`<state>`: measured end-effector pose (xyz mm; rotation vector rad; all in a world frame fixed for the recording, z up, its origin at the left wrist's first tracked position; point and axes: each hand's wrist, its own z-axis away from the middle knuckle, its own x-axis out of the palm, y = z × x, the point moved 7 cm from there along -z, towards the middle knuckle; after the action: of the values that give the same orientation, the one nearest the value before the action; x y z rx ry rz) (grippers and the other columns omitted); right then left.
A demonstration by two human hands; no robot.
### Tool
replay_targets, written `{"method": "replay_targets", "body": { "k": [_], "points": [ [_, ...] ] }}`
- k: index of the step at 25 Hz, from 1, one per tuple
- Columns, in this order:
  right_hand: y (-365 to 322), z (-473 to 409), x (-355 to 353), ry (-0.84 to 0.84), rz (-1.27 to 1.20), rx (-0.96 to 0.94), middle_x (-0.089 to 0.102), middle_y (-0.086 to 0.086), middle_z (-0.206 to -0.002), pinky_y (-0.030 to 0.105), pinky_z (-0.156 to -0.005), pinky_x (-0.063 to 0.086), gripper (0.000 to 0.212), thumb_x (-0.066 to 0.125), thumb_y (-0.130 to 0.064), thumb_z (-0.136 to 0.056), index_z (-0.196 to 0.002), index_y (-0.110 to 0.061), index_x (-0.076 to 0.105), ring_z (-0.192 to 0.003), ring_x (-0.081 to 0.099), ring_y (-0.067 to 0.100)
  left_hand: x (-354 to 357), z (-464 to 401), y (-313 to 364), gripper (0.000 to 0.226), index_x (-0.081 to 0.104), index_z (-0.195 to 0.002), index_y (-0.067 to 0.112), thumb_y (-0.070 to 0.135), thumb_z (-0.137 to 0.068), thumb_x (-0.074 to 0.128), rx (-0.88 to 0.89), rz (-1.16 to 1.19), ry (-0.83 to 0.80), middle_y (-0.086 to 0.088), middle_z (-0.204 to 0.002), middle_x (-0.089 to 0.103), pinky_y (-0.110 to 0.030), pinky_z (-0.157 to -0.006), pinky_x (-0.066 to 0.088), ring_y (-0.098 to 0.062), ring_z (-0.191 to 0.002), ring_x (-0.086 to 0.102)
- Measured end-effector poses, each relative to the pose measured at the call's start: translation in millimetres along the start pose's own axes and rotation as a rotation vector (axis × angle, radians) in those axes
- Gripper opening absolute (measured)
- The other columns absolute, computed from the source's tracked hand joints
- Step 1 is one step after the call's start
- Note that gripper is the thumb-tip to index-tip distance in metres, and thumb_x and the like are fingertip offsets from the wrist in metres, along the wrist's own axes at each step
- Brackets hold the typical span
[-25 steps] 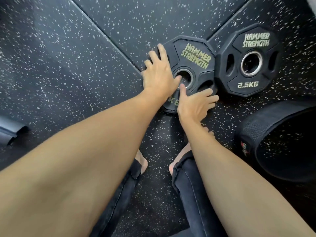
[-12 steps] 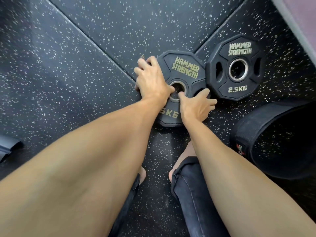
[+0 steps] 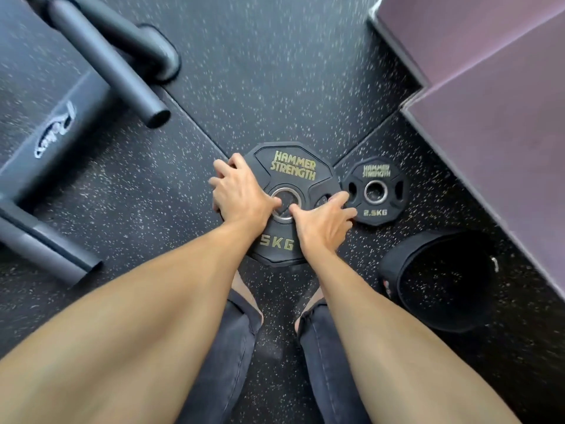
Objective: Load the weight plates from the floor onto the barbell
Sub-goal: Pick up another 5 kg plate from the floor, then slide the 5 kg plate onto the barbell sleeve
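Gripping 5KG plate [image 3: 293,169], both hands [image 3: 241,191]

Black 5KG plate [image 3: 292,182] held; 2.5KG plate [image 3: 375,191] flat on floor.

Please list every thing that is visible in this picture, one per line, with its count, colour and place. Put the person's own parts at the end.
5 kg plate: one, black, centre, held by both hands.
2.5 kg plate: one, black, flat on floor, right of it.
Lifting belt: one, black, coiled, lower right.
Bench frame: one, grey, upper left.
Platform: one, purple, upper right.
Floor: black, speckled.
Left hand: grip on plate's left edge.
Right hand: grip at right handle slot.
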<state>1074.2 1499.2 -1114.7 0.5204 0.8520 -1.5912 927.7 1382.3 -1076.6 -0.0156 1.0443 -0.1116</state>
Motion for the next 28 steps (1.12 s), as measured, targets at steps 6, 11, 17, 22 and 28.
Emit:
{"method": "replay_targets", "body": {
  "k": [6, 11, 17, 22, 28],
  "points": [
    [-123, 53, -157, 0.155, -0.193, -0.3, 0.041, 0.015, -0.123, 0.036, -0.072, 0.045, 0.094, 0.089, -0.042, -0.063, -0.135, -0.021, 0.031, -0.088, 0.061, 0.037, -196, 38, 24, 0.104, 0.039, -0.127, 0.011, 0.052, -0.05, 0.095, 0.054, 0.281, 0.23, -0.016, -0.131, 0.043, -0.046, -0.084, 0.052, -0.04, -0.104, 0.064],
    [-212, 151, -331, 0.205, -0.333, -0.498, 0.041, 0.014, -0.13, 0.044, -0.097, 0.046, 0.121, 0.086, -0.049, -0.064, -0.158, -0.024, 0.013, -0.111, 0.053, 0.037, -408, 125, 34, 0.115, 0.031, -0.142, 0.013, 0.048, -0.054, 0.095, 0.155, 0.488, 0.417, -0.018, -0.134, 0.041, -0.046, -0.091, 0.049, -0.046, -0.105, 0.062],
    [-320, 342, -554, 0.322, -0.513, -0.874, 0.055, 0.01, -0.12, 0.031, -0.083, 0.045, 0.105, 0.085, -0.059, -0.06, -0.145, -0.024, 0.035, -0.106, 0.061, 0.033, -671, 270, -18, 0.11, 0.033, -0.146, 0.022, 0.052, -0.057, 0.09, 0.227, 0.626, 0.738, -0.015, -0.129, 0.049, -0.047, -0.092, 0.047, -0.042, -0.109, 0.059],
    [-371, 518, -678, 0.459, -0.732, -1.199, 0.063, 0.003, -0.108, 0.035, -0.081, 0.057, 0.106, 0.074, -0.083, -0.051, -0.137, -0.028, 0.044, -0.092, 0.066, 0.019, -838, 403, -101, 0.107, 0.04, -0.146, 0.026, 0.065, -0.057, 0.086, 0.321, 0.666, 1.093, -0.011, -0.124, 0.056, -0.044, -0.091, 0.047, -0.035, -0.111, 0.06],
    [-366, 710, -733, 0.506, -0.937, -1.413, 0.059, -0.001, -0.121, 0.032, -0.09, 0.053, 0.106, 0.078, -0.078, -0.05, -0.14, -0.036, 0.043, -0.1, 0.06, 0.011, -930, 535, -232, 0.111, 0.042, -0.146, 0.03, 0.083, -0.055, 0.075, 0.428, 0.765, 1.389, 0.001, -0.132, 0.058, -0.038, -0.098, 0.041, -0.022, -0.124, 0.055]
  ]
}}
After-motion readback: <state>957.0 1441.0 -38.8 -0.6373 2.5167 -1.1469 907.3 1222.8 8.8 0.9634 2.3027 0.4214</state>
